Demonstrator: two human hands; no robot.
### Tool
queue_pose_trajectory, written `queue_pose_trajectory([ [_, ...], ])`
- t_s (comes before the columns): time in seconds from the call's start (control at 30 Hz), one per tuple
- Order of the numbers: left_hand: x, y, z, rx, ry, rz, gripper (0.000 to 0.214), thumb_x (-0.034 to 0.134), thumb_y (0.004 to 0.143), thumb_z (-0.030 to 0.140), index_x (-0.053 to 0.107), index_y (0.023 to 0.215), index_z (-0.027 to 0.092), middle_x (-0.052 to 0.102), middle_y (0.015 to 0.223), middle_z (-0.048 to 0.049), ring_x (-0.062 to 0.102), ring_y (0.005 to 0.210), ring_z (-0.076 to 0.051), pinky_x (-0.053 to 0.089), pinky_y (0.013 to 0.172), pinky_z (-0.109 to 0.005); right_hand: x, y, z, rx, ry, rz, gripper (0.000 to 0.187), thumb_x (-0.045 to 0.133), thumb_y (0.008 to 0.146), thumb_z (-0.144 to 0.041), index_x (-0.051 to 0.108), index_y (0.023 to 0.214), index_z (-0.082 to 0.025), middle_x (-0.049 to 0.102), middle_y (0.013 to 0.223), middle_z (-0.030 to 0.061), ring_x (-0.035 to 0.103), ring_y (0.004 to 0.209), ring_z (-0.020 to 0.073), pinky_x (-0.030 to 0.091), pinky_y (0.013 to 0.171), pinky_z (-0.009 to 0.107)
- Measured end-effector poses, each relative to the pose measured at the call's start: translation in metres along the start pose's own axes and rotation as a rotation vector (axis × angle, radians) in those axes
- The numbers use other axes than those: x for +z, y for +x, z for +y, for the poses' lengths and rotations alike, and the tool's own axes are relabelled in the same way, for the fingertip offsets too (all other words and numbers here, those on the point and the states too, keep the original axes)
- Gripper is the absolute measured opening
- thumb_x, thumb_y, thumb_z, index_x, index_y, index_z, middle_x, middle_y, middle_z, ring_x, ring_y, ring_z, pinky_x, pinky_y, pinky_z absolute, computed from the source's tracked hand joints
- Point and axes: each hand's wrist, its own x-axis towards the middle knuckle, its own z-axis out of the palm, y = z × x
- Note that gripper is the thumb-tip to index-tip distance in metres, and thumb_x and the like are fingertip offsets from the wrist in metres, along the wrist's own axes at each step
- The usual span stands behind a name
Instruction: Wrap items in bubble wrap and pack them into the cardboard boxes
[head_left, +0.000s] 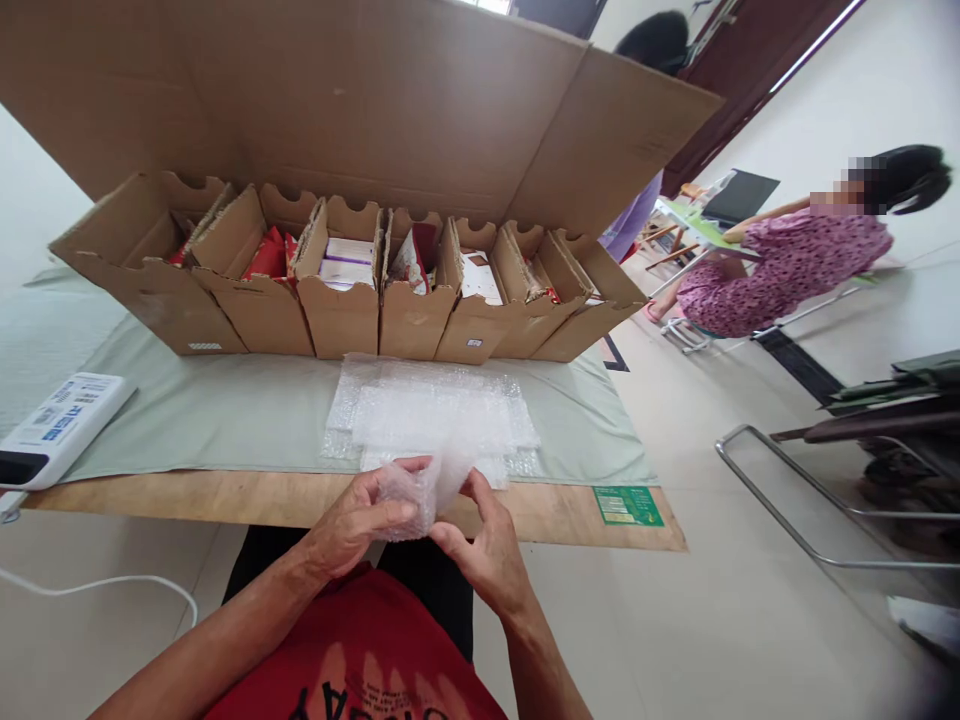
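Note:
Between my hands, over the table's front edge, is a folded piece of bubble wrap (409,500). My left hand (349,520) is closed around its left side, thumb in front. The fingers and thumb of my right hand (487,545) grip the wrap's right side, where a loose flap stands up. Whether anything lies inside the wrap I cannot tell. Just beyond my hands, a stack of flat bubble wrap sheets (442,410) lies on the pale green cloth (225,420).
A row of several cardboard bins (345,315) holding red and white packets stands behind the sheets, before a tall cardboard panel (337,90). A white power strip-like device (64,425) lies at left. A seated person (795,240) and a metal-framed chair (810,540) are at right.

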Motion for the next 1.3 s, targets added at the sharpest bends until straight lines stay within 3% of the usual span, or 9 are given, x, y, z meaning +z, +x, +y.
queue_pose_trajectory([
  [0.2, -0.004, -0.007, 0.006, -0.180, -0.193, -0.274, 0.035, 0.081, 0.064, 0.027, 0.080, 0.097, 0.016, 0.079, 0.085, -0.0087, 0.075, 0.089, -0.028, 0.055, 0.083, -0.035, 0.000, 0.003, 0.024, 0.257, 0.501, 0.125, 0.058, 0.076, 0.076, -0.062, 0.066, 0.115, -0.021, 0.075, 0.106, 0.0092, 0.070, 0.094, 0.0275, 0.057, 0.079, 0.037],
  [0.33, -0.017, -0.008, 0.009, -0.152, -0.253, -0.239, 0.037, 0.077, 0.061, 0.027, 0.080, 0.096, 0.016, 0.080, 0.090, -0.0117, 0.071, 0.109, -0.039, 0.049, 0.104, -0.052, -0.003, 0.003, 0.033, 0.385, 0.711, 0.198, 0.045, 0.071, 0.083, -0.055, 0.067, 0.113, -0.022, 0.074, 0.107, 0.0073, 0.069, 0.087, 0.0228, 0.056, 0.071, 0.033],
  [0.47, -0.020, -0.008, 0.004, -0.132, -0.239, -0.136, 0.039, 0.075, 0.063, 0.024, 0.079, 0.101, 0.017, 0.080, 0.098, -0.0116, 0.069, 0.115, -0.039, 0.047, 0.108, -0.052, -0.008, -0.001, 0.028, 0.250, 0.727, 0.258, 0.062, 0.048, 0.092, -0.071, 0.062, 0.128, -0.022, 0.069, 0.126, 0.0121, 0.068, 0.108, 0.0272, 0.056, 0.088, 0.042],
  [0.6, -0.008, -0.009, -0.003, -0.175, -0.226, -0.207, 0.040, 0.075, 0.059, 0.024, 0.080, 0.098, 0.016, 0.080, 0.100, -0.0119, 0.070, 0.113, -0.040, 0.050, 0.103, -0.052, -0.006, -0.003, 0.023, 0.171, 0.525, 0.151, 0.083, 0.078, 0.074, -0.063, 0.053, 0.143, -0.023, 0.065, 0.136, 0.0124, 0.064, 0.119, 0.0305, 0.054, 0.098, 0.044],
  [0.67, -0.003, -0.010, -0.002, -0.212, -0.213, -0.285, 0.042, 0.075, 0.057, 0.024, 0.080, 0.097, 0.016, 0.080, 0.100, -0.0127, 0.070, 0.112, -0.041, 0.052, 0.101, -0.053, -0.003, -0.002, 0.024, 0.210, 0.440, 0.151, 0.071, 0.087, 0.070, -0.050, 0.063, 0.131, -0.022, 0.071, 0.124, 0.0100, 0.067, 0.111, 0.0289, 0.055, 0.094, 0.041],
  [0.77, -0.008, -0.011, 0.007, -0.233, -0.207, -0.328, 0.042, 0.076, 0.054, 0.026, 0.080, 0.094, 0.016, 0.080, 0.095, -0.0125, 0.071, 0.108, -0.042, 0.053, 0.097, -0.053, -0.005, 0.002, 0.030, 0.273, 0.498, 0.355, 0.040, 0.082, 0.077, -0.047, 0.073, 0.104, -0.018, 0.076, 0.100, 0.0069, 0.070, 0.093, 0.0246, 0.057, 0.087, 0.039],
  [0.87, -0.024, -0.009, 0.023, -0.182, -0.131, -0.193, 0.032, 0.079, 0.057, 0.026, 0.080, 0.087, 0.016, 0.079, 0.084, -0.0108, 0.074, 0.098, -0.037, 0.055, 0.092, -0.047, -0.019, 0.008, 0.035, 0.265, 0.586, 0.585, 0.034, 0.084, 0.072, -0.046, 0.073, 0.089, -0.019, 0.073, 0.087, 0.0026, 0.067, 0.082, 0.0192, 0.056, 0.080, 0.034],
  [1.07, -0.040, 0.011, 0.053, 0.046, 0.193, 0.305, 0.022, 0.088, 0.062, 0.028, 0.075, 0.076, 0.017, 0.074, 0.075, -0.0032, 0.067, 0.068, -0.016, 0.053, 0.067, -0.026, -0.054, 0.026, 0.034, 0.111, 0.368, 0.779, 0.028, 0.082, 0.076, -0.043, 0.072, 0.085, -0.019, 0.069, 0.079, 0.0005, 0.062, 0.073, 0.0147, 0.051, 0.072, 0.028],
  [1.3, -0.050, 0.034, 0.087, 0.283, 0.594, 0.453, 0.024, 0.082, 0.063, 0.036, 0.070, 0.074, 0.018, 0.064, 0.066, 0.0019, 0.055, 0.062, -0.013, 0.044, 0.063, -0.025, -0.085, 0.068, 0.031, -0.038, 0.182, 0.867, 0.027, 0.077, 0.077, -0.042, 0.068, 0.082, -0.017, 0.062, 0.064, -0.0023, 0.056, 0.060, 0.0136, 0.048, 0.062, 0.028],
])
